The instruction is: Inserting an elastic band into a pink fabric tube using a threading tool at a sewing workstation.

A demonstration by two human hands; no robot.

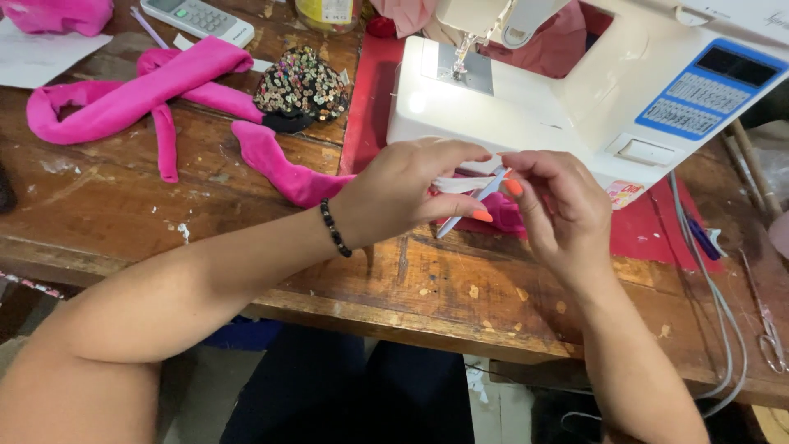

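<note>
Both my hands pinch one white strip (pixel 460 183): left hand (pixel 403 193), right hand (pixel 559 210). Risk: the pale tool (pixel 472 205) slipping from my fingers, snagging the pink fabric (pixel 503 212).

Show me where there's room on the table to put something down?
Bare wood shows along the near edge of the worn wooden table, between both forearms, and at the left below the pink fabric tube pieces. Crowded: the white sewing machine on its red mat, and the sequinned patch.
</note>
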